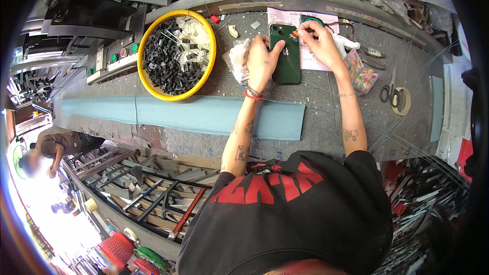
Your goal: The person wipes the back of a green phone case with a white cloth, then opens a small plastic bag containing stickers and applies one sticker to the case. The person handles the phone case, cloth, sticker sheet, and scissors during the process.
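A dark green smartphone lies back up on the grey worktable, partly over a pink printed sheet. My left hand is at its left edge, the thumb laid across the phone's back and the other fingers bent. At the phone's upper right corner is a small colourful sticker. My right hand pinches there, fingertips against the sticker's edge. Under and beside my left hand sits a clear plastic bag with pale pieces. Colourful sticker packs lie right of my right forearm.
A yellow-rimmed tub holds black and white plastic parts. Long blue-grey strips lie along the front. Scissors and a tape roll lie at right. Metal offcuts fill a bin below the table. Another person bends at far left.
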A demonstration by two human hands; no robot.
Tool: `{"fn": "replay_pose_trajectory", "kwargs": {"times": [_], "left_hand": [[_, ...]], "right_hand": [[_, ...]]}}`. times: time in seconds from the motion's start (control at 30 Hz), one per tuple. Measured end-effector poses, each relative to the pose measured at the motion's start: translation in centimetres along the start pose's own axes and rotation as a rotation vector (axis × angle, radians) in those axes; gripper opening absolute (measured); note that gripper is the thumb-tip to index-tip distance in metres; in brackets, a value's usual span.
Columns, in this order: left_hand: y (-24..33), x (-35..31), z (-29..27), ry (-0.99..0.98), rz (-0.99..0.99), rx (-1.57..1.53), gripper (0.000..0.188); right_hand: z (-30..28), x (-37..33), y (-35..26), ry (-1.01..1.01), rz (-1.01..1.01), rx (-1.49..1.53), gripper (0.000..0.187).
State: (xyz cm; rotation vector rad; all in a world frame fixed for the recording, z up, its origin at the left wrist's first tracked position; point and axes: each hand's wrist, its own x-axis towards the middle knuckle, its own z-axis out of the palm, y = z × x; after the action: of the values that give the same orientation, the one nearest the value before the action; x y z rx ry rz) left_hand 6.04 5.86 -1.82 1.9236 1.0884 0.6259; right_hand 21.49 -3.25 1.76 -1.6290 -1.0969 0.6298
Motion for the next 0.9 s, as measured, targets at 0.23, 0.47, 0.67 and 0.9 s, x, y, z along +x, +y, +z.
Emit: {"fn": "replay_pose_trajectory", "kwargs": {"times": [0.23,0.47,0.67,0.9], "left_hand": [[-0.5,1.5,-0.1,-0.116,-0.089,-0.443,0.025],[-0.5,0.2,0.0,-0.177,-0.17,-0.867,0.018],[-1.1,0.2,0.5,-0.165,-0.172,-0.863,0.02],[-0.1,-0.1,0.6,-0.093,-0.113,-0.837,0.025]], "right_hand": [[-0.7,1.1,-0.3,-0.071,-0.081,-0.105,0.015],[-1.2,2.7,-0.3,-0.234,-0.084,-0.152,0.014],[-1.5,4.0,0.1,-0.278,-0.104,-0.243,0.019],[-1.2,4.6,0.2,-0.353,-0.028,-0.345,0.016]]}}
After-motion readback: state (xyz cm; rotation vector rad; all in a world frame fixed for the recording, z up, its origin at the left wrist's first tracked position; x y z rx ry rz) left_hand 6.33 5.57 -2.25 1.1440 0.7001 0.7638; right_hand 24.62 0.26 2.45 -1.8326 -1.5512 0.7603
